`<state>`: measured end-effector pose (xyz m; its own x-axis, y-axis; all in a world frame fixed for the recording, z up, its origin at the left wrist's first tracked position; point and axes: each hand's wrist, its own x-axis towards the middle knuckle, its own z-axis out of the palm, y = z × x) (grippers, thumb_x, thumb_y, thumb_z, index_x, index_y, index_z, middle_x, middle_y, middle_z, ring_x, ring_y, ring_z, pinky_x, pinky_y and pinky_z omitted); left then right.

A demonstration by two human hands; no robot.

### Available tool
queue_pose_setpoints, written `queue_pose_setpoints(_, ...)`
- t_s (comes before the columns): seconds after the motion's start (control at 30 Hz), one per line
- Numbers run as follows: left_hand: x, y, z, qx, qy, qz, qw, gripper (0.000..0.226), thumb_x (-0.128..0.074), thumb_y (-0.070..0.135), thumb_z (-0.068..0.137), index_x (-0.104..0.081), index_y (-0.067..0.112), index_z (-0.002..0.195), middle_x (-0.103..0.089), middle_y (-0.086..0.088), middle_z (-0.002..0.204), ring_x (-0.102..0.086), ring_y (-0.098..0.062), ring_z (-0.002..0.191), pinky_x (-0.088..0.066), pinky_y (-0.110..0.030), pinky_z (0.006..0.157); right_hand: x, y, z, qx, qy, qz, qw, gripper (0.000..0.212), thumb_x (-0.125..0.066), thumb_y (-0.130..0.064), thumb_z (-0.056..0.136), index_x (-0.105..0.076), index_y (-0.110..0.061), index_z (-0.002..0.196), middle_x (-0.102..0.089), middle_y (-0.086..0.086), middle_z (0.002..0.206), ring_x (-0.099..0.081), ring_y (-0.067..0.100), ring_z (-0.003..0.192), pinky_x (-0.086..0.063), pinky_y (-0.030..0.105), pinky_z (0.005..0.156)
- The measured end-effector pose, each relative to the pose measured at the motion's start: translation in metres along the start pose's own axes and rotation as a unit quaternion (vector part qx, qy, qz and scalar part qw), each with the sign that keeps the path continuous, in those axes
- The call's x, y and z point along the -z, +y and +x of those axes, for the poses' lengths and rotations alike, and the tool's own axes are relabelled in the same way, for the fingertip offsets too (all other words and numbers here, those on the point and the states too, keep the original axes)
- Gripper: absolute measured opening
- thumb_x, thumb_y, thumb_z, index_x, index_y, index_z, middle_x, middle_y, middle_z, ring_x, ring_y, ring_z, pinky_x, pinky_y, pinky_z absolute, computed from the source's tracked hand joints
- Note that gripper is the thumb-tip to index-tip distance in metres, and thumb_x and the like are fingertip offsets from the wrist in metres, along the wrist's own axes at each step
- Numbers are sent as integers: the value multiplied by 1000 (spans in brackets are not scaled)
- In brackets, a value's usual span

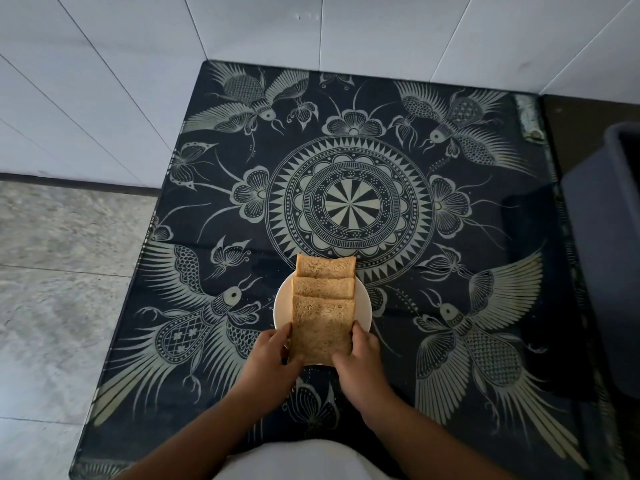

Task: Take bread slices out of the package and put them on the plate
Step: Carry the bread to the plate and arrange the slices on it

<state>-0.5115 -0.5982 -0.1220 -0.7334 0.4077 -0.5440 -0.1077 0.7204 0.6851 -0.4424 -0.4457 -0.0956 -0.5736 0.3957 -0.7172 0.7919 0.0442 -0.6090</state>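
Observation:
A small white plate [363,303] sits on the dark patterned table, a little in front of its middle. Three brown bread slices lie on it in an overlapping row. The far slice [325,266] hangs over the plate's back rim and the middle slice [323,287] rests against it. The near slice [322,329] is on top at the front. My left hand [268,362] grips its left edge and my right hand [358,362] grips its right edge. No bread package is in view.
The table [485,220] has a dark glass top with pale bird, flower and mandala patterns. It stands in a corner of white tiled wall [138,81]. A grey bin [609,254] stands at the right edge. Grey stone floor [59,271] lies to the left.

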Motion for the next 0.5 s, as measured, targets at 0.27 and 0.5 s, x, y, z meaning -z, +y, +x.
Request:
queue_pose_setpoints(0.27, 4, 12, 2, 10, 36, -43, 998, 77, -67, 27, 88, -25, 15, 151, -42, 0, 142, -44, -15, 123, -44, -38, 101, 1, -8, -2, -2, 0, 25, 1000, 82, -58, -17, 89, -12, -21, 157, -29, 6, 157, -33, 24, 140, -36, 47, 112)
queue_pose_setpoints(0.5, 4, 27, 6, 22, -38, -143, 989, 76, -63, 24, 91, -19, 25, 153, -52, -1, 139, -52, -18, 125, -44, -33, 102, -3, -15, -4, -10, -28, 99, 995, 83, -66, -20, 90, -15, -28, 156, -55, -1, 142, -54, 14, 123, -47, 19, 85)
